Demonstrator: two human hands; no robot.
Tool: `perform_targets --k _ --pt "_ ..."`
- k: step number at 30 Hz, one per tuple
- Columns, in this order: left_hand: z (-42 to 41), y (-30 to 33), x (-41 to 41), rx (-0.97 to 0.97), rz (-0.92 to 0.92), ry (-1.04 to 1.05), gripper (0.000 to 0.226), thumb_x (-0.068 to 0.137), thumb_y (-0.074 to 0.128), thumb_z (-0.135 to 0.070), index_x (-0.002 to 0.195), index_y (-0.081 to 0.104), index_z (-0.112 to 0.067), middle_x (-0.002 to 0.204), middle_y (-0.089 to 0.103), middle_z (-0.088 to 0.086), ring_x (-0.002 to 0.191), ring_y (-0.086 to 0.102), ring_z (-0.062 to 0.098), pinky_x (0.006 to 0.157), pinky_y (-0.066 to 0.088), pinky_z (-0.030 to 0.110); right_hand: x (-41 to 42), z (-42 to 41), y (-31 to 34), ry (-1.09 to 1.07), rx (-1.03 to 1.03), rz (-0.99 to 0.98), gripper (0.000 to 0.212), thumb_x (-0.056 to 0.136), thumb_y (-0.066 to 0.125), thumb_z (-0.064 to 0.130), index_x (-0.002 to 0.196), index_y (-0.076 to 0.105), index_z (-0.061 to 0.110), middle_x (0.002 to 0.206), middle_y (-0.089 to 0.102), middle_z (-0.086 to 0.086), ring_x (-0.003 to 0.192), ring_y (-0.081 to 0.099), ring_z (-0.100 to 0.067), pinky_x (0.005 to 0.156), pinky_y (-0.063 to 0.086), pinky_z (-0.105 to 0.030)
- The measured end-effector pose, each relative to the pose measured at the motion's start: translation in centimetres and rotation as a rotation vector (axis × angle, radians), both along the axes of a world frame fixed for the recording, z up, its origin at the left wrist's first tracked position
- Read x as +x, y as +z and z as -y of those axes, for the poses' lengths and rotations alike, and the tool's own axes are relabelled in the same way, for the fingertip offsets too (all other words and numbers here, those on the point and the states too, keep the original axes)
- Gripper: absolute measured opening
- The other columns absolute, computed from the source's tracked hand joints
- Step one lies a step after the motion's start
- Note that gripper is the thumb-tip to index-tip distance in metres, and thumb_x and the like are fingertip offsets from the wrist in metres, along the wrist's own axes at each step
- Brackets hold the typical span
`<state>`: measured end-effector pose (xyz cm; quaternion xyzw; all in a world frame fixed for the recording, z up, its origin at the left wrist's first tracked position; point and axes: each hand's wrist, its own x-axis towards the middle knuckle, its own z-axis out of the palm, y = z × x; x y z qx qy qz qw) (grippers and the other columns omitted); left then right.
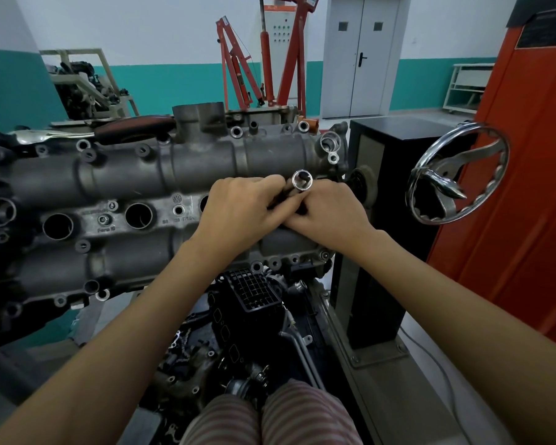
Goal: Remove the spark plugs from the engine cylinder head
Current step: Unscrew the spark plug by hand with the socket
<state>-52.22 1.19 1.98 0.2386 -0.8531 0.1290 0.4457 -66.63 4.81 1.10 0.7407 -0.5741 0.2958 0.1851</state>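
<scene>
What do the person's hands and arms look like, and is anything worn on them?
The left hand and the right hand are bare: no gloves, rings or watch show. Both forearms are uncovered right to the bottom corners of the picture, with no sleeve in view. Lower down, striped pink-and-grey clothing is visible.

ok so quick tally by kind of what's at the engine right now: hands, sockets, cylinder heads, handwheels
bare hands: 2, left hand, right hand
chrome round socket, held between both hands: 1
grey cast-metal cylinder head: 1
chrome spoked handwheel: 1
total: 5
</scene>
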Motion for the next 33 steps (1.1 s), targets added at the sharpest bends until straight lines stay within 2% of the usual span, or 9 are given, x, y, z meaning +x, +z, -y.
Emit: perform_targets --k 4,7,10,15,18,21,25,30,33 --pt "-0.20 0.01 0.01 0.014 -0.004 -0.008 0.055 0.087 0.039 -0.048 0.065 0.058 -0.002 0.051 0.056 0.007 0.047 0.054 0.028 0.043 0.042 0.038 0.10 -0.10 -0.11 0.043 -0.006 0.028 0.036 0.083 0.042 0.037 0.097 0.067 0.016 0.076 0.066 -0.011 0.071 0.061 -0.030 0.055 0.038 -0.031" --pt "-0.28 0.01 -0.02 0.031 0.002 -0.014 0.050 0.085 0.036 -0.046 0.073 0.059 -0.003 0.057 0.058 0.005 0.051 0.055 0.026 0.046 0.043 0.039 0.03 -0.27 0.03 0.068 -0.018 0.011 0.049 0.079 0.029 0.044 0.096 0.065 0.014 0.074 0.065 -0.008 0.067 0.060 -0.027 0.052 0.030 -0.025" --pt "-0.42 0.08 -0.08 0.029 -0.004 -0.015 0.041 0.083 0.038 -0.041 0.075 0.054 -0.004 0.058 0.055 0.002 0.050 0.052 0.026 0.044 0.041 0.036 0.16 -0.32 0.11 0.057 -0.019 -0.011 0.050 0.076 0.026 0.044 0.092 0.061 0.012 0.072 0.059 0.001 0.066 0.058 -0.022 0.046 0.019 -0.018" --pt "-0.49 0.12 -0.24 0.008 -0.003 -0.002 0.032 0.083 0.042 -0.036 0.074 0.052 -0.007 0.059 0.054 0.001 0.047 0.052 0.027 0.042 0.038 0.029 0.29 -0.01 0.09 0.024 0.008 0.006 0.045 0.075 0.025 0.048 0.085 0.052 0.013 0.062 0.032 0.017 0.058 0.043 -0.011 0.045 0.022 -0.015" --pt "-0.25 0.03 -0.22 -0.022 -0.005 0.005 0.035 0.085 0.045 -0.035 0.068 0.054 -0.006 0.056 0.057 0.004 0.045 0.053 0.030 0.040 0.039 0.030 0.18 0.09 0.01 0.000 0.013 0.011 0.043 0.078 0.032 0.051 0.083 0.054 0.013 0.062 0.043 0.012 0.056 0.045 -0.012 0.046 0.027 -0.026" --pt "-0.03 -0.06 -0.14 -0.038 0.000 0.023 0.045 0.088 0.045 -0.039 0.063 0.056 -0.003 0.053 0.058 0.007 0.045 0.054 0.030 0.040 0.040 0.033 0.03 0.09 -0.06 -0.021 0.012 -0.002 0.042 0.080 0.038 0.050 0.082 0.058 0.013 0.063 0.055 0.002 0.058 0.052 -0.018 0.052 0.028 -0.026" --pt "-0.17 -0.06 -0.10 -0.037 -0.010 0.020 0.048 0.087 0.043 -0.042 0.064 0.058 -0.003 0.054 0.058 0.007 0.047 0.056 0.030 0.041 0.042 0.036 0.07 -0.06 -0.13 0.008 0.000 0.011 0.029 0.084 0.048 0.034 0.085 0.064 0.010 0.070 0.063 -0.011 0.065 0.059 -0.029 0.054 0.032 -0.028" --pt "-0.41 0.04 -0.10 -0.004 -0.009 0.001 0.048 0.087 0.037 -0.047 0.074 0.057 -0.004 0.060 0.058 0.003 0.052 0.055 0.026 0.044 0.042 0.038 0.14 -0.25 -0.01 0.041 -0.013 0.003 0.048 0.082 0.030 0.044 0.090 0.064 0.013 0.073 0.064 -0.007 0.067 0.059 -0.026 0.054 0.031 -0.027" --pt "-0.49 0.13 -0.12 -0.012 -0.011 -0.016 0.041 0.085 0.039 -0.041 0.074 0.053 -0.004 0.060 0.053 0.000 0.048 0.050 0.024 0.041 0.038 0.032 0.28 -0.33 0.04 0.053 -0.031 -0.002 0.049 0.076 0.026 0.045 0.084 0.061 0.012 0.066 0.050 0.006 0.062 0.056 -0.022 0.048 0.024 -0.024"
